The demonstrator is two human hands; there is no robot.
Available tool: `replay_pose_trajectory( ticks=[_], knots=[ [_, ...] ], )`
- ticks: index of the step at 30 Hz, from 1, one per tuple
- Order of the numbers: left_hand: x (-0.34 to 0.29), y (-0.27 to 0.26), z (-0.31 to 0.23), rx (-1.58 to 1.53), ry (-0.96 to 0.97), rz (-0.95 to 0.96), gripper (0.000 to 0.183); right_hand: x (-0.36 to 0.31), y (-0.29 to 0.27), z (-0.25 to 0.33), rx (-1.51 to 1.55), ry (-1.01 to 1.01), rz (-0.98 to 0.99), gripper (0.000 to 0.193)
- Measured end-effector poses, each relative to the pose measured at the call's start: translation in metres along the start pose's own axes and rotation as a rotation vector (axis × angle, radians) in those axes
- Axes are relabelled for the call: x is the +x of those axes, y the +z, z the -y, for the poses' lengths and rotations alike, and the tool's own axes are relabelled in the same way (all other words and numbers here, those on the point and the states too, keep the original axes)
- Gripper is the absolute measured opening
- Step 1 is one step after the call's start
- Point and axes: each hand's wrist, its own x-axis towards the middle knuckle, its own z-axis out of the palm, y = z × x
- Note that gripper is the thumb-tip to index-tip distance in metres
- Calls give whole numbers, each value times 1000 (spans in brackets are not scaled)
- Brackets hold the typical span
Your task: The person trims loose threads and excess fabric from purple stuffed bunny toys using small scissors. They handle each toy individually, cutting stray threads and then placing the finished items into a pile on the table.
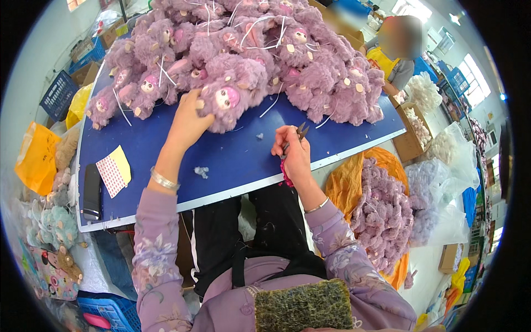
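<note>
My left hand [189, 120] is closed on the side of a fluffy purple plush doll [238, 83] with a pale face and pink forehead, at the front of a big pile. The doll touches the blue tabletop [221, 155]. In my right hand [293, 152], near the table's front edge, is a pair of thread snips [302, 131]. Their dark blades point away from me, and pink wrapping shows on the handle below my fingers. The heap of similar plush dolls [315, 83] covers the far side of the table, with white strings hanging from several of them.
A black phone [92, 191] and a sticker sheet [113, 170] lie at the table's left. Fluff scraps [201, 172] dot the top. On the right, an orange bag [344, 188] holds more purple plush; beyond it stands a cardboard box [410, 133]. A co-worker [395, 50] is at far right.
</note>
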Motion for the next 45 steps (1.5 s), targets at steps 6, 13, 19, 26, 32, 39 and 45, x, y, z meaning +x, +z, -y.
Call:
replay_pose_trajectory(
  ticks=[6, 13, 19, 26, 32, 39, 45],
  knots=[
    [-45, -63, -56, -376, -186, 352, 57, 10, -9, -12, -80, -110, -77, 25],
    [-13, -57, -75, -276, -179, 475, 61, -14, 33, 23, -553, -31, 401, 61],
    [-8, -23, -61, -240, -167, 112, 55, 34, 31, 9, -706, 7, 301, 57],
    [-60, -8, -64, -305, -227, -34, 52, 50, 37, 19, -992, -288, 149, 64],
    [-108, 13, -86, -971, -445, -323, 36, -8, 36, 23, -290, 105, 192, 66],
    [-93, 52, -99, -453, -285, -225, 39, 10, 34, 7, -324, -6, 253, 64],
    [-77, 58, -82, -406, -96, -154, 42, 25, 45, 7, -131, -42, 208, 58]
  ],
)
